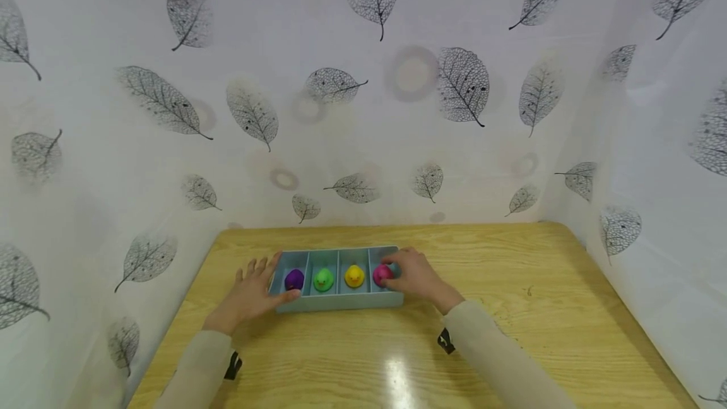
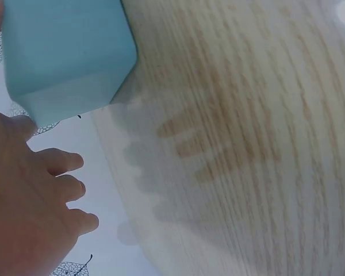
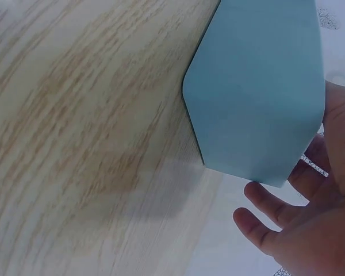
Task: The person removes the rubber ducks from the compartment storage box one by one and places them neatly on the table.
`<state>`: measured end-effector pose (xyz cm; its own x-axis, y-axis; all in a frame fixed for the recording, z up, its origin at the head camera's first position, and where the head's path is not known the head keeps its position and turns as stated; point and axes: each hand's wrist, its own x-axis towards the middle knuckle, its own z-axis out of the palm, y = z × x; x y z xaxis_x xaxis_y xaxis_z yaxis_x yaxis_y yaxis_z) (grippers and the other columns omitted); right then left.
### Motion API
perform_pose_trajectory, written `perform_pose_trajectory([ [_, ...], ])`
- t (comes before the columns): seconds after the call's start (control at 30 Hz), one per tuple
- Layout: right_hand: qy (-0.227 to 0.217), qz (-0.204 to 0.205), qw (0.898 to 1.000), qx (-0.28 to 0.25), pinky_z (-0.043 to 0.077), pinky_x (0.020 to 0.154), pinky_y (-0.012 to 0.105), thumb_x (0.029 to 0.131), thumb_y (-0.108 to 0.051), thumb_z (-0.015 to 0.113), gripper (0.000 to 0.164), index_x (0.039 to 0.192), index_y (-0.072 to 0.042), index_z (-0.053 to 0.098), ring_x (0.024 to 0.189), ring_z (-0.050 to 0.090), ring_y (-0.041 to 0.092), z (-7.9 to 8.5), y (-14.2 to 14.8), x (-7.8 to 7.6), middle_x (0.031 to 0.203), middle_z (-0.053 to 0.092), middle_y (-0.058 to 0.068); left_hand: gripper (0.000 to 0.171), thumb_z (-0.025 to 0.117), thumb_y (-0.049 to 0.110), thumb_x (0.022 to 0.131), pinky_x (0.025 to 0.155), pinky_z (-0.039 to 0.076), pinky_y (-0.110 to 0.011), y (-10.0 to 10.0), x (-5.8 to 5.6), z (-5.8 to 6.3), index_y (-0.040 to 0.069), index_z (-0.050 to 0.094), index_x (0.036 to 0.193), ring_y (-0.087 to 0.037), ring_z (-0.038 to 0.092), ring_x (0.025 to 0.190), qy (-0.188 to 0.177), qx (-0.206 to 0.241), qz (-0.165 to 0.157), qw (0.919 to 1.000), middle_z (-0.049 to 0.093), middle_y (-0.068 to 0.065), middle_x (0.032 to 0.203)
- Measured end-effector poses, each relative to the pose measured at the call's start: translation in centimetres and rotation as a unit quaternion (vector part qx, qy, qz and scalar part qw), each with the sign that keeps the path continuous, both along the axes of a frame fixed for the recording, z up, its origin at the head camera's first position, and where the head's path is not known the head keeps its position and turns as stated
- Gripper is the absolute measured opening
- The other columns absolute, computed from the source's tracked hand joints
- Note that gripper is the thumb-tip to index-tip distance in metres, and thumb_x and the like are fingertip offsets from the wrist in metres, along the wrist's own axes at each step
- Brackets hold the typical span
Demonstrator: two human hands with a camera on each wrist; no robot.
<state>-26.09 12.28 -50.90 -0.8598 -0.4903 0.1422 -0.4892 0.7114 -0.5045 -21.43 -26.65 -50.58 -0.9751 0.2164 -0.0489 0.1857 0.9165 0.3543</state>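
A blue-grey divided box [image 1: 341, 302] sits on the table, with one small rubber duck in each compartment. From left to right these are a purple duck [image 1: 294, 279], a green duck [image 1: 323, 280], a yellow duck [image 1: 354, 276] and a pink duck [image 1: 382, 274]. My left hand [image 1: 252, 295] spans the box's left end, thumb over the front rim and index finger at the back corner, other fingers spread. At the right end my right hand [image 1: 419, 275] pinches the pink duck between thumb and index finger. Both wrist views show the box's outer walls, which hide the ducks.
The wooden table [image 1: 341, 358] extends in front of the box and to both sides. A white leaf-print curtain [image 1: 352, 144] rises behind the table and along its left and right edges.
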Motion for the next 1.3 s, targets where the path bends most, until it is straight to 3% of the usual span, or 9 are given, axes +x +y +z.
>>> perform_pose_trajectory([
  [0.53,-0.019,-0.014,0.999,0.027,0.051,0.097,0.063,0.083,-0.022,0.089,0.045,0.124,-0.006,0.076,0.113,0.064,0.036,0.3,-0.6,0.0,0.123,0.077,0.012,0.121,0.066,0.074,0.089,0.120,0.009,-0.083,0.2,-0.5,0.0,0.003,0.010,0.169,-0.062,0.017,0.155,-0.015,0.014,-0.013,0.9997,0.024,-0.037,0.167],
  [0.77,-0.021,-0.022,0.998,0.048,0.050,0.099,0.065,0.082,-0.023,0.090,0.047,0.125,-0.008,0.076,0.113,0.064,0.036,0.1,-0.9,-0.3,0.124,0.077,0.011,0.119,0.063,0.073,0.092,0.121,0.006,-0.082,0.3,-0.4,-0.1,0.007,0.003,0.170,-0.060,0.012,0.157,-0.040,0.024,-0.006,0.9989,0.022,-0.035,0.169],
  [1.3,-0.019,-0.041,0.997,0.070,0.052,0.095,0.059,0.084,-0.024,0.089,0.036,0.116,-0.010,0.080,0.109,0.065,0.034,0.2,-1.4,-0.2,0.117,0.078,0.010,0.120,0.064,0.074,0.091,0.121,0.006,-0.082,0.2,-0.4,-0.3,0.009,0.003,0.170,-0.061,0.013,0.157,-0.042,0.029,-0.006,0.9987,0.023,-0.031,0.170],
])
